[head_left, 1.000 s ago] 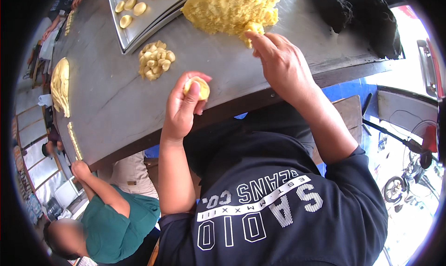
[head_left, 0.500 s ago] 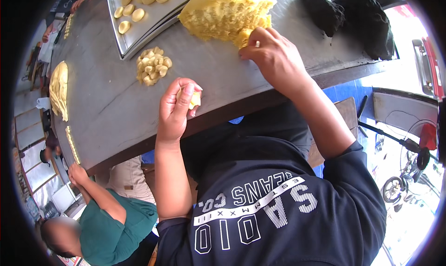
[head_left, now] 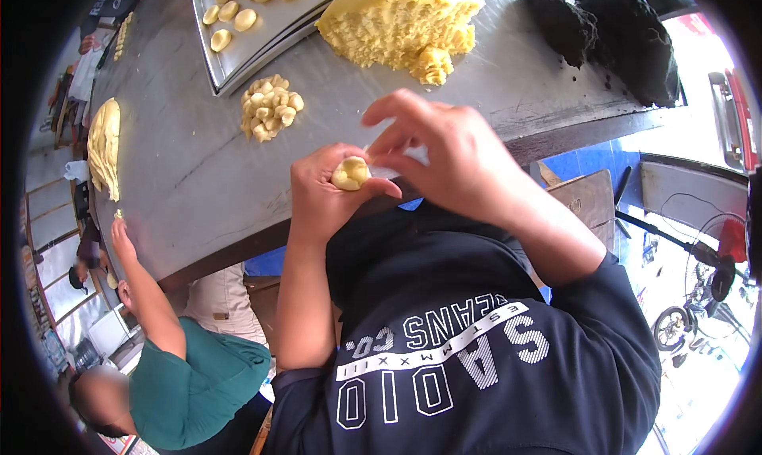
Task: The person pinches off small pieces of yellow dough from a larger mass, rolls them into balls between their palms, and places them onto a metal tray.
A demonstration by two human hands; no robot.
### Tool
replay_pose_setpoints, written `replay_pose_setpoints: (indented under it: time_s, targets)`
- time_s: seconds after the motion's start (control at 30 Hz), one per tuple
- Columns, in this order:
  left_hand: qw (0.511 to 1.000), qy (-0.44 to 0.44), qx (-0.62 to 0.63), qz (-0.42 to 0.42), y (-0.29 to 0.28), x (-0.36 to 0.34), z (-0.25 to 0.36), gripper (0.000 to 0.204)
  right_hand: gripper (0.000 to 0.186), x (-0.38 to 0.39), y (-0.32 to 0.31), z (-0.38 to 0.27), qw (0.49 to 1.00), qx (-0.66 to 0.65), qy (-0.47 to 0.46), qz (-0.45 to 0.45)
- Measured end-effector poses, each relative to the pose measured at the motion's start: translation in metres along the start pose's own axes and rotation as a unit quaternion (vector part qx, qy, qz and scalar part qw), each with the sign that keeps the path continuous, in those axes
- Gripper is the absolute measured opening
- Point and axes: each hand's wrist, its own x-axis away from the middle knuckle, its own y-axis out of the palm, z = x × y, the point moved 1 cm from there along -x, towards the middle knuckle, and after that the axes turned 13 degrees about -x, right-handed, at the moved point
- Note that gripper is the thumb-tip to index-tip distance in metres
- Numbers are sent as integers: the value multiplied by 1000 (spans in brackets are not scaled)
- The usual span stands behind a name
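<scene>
My left hand (head_left: 321, 187) cups a small pale dough piece (head_left: 351, 174), its thumb stretched out beside it. The piece has a hollowed, creased top. Close to its right, my right hand (head_left: 452, 149) hovers with fingers bent and apart, somewhat smeared by motion. I see nothing between those fingers. Beyond the hands lies a large yellow, crumbly mass (head_left: 401, 18) with a torn near face and a loose lump at its front. Left of that mass is a heap of small pale dough pieces (head_left: 271, 108).
A metal tray (head_left: 208, 54) with round dough balls stands at the far side. Black dough-like lumps (head_left: 627, 42) lie at the right. On the left are a long dough piece (head_left: 103, 149) and a co-worker in green (head_left: 194, 375). The table's edge (head_left: 556, 141) runs beneath my forearms.
My right hand has left the yellow mass and come down beside my left hand. The left hand has turned, showing the dough piece's top. The co-worker's hands have moved apart.
</scene>
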Motion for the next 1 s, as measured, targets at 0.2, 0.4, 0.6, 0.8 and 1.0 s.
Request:
replay_pose_setpoints:
  time_s: [0.2, 0.4, 0.6, 0.8, 1.0]
  targets:
    - [998, 40, 1, -42, -1, 1, 11, 53, 58, -5, 18, 4, 999, 6, 35, -15]
    - [997, -18, -38, -60, 3, 9, 1, 52, 51, -15, 12, 1, 995, 78, -64, -21]
    - [980, 46, 189, -50, -2, -5, -9, 41, 21, -28, -46, 62, 940, 333, -58, 44]
    - [979, -1, 195, 54, -26, 7, -19, 38, 17, -28, -55, 65, 961, 261, -56, 70]
    - [945, -74, 282, 149, -42, 25, -36, 59, 12, -12, -22, 45, 946, 313, -87, 14]
